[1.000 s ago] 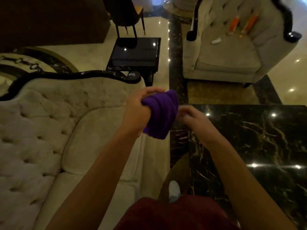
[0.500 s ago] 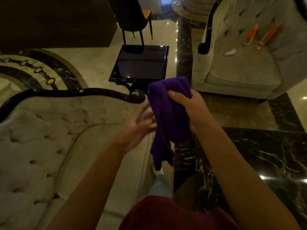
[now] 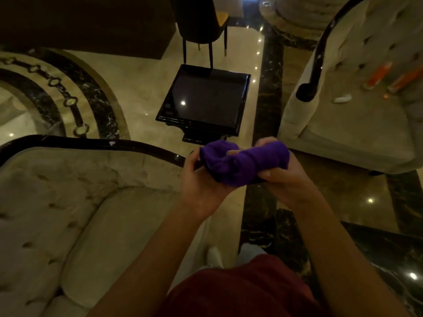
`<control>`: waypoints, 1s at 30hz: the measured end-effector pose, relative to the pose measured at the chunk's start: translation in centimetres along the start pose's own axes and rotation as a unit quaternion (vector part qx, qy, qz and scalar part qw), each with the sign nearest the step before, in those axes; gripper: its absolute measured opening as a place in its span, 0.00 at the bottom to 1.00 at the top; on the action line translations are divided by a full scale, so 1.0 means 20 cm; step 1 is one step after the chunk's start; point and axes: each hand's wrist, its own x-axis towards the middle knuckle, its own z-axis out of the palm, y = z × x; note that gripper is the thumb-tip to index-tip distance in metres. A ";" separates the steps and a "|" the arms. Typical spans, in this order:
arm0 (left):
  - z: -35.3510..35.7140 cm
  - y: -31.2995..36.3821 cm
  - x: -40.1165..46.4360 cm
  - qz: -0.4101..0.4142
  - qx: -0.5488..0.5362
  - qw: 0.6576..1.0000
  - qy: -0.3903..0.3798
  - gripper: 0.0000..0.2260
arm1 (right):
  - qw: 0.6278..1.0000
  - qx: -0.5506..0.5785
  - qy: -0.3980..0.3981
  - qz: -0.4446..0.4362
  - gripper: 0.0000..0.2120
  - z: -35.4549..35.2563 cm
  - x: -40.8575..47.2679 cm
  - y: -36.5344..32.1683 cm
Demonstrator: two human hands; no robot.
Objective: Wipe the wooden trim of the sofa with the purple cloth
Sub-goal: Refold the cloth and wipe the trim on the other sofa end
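The purple cloth is bunched into a roll between both hands, in mid-air just right of the sofa's arm end. My left hand grips its left end from below. My right hand holds its right end, fingers curled over it. The dark glossy wooden trim runs along the top edge of the beige tufted sofa at the left and ends under my left hand. The trim's tip is hidden by the cloth and hand.
A black square side table stands on the marble floor beyond the cloth. A beige armchair with dark trim stands at the right, with orange items on its seat. A dark chair stands behind. A dark marble table is at lower right.
The cloth went from my left hand to my right, where it hung down. Now both hands hold it bunched crosswise. The view has moved closer to the sofa's arm.
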 end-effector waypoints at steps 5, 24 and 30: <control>0.10 0.03 0.27 0.021 0.153 0.968 0.196 0.21 | 0.998 -0.022 0.027 0.051 0.24 -0.13 0.31 0.04; -0.30 -0.08 0.79 0.110 0.055 0.912 0.391 0.37 | 0.906 -0.389 0.034 0.167 0.18 -0.31 0.79 0.85; -0.77 0.09 0.84 0.143 0.156 0.837 0.504 0.19 | 0.905 -0.375 0.120 0.160 0.18 -0.49 1.19 1.08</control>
